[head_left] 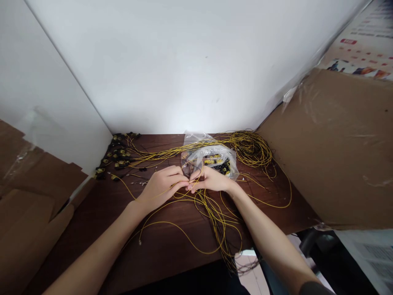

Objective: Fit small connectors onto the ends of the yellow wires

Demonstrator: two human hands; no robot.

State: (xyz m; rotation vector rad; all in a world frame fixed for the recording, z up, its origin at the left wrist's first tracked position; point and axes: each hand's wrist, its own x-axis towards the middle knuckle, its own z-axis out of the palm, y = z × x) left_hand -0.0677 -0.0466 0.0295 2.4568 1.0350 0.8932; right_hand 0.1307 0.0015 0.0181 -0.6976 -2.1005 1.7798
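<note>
My left hand [166, 182] and my right hand [210, 180] meet over the middle of the dark wooden table, fingertips close together. Both are closed in a pinch on thin yellow wire [201, 169], which loops up from between the fingers. The exact spot they pinch is hidden by the fingers. Just behind my right hand lies a clear plastic bag [232, 164] with small black and yellow parts inside. Under and in front of the hands, a loose bundle of yellow and black wires [215, 217] runs down over the table's front edge.
Several black parts with yellow tops [121, 153] sit at the back left. Their wires run right to a big coil [251, 147]. Cardboard stands at the left [39, 184] and right [344, 151], and a white wall [172, 69] closes off the back.
</note>
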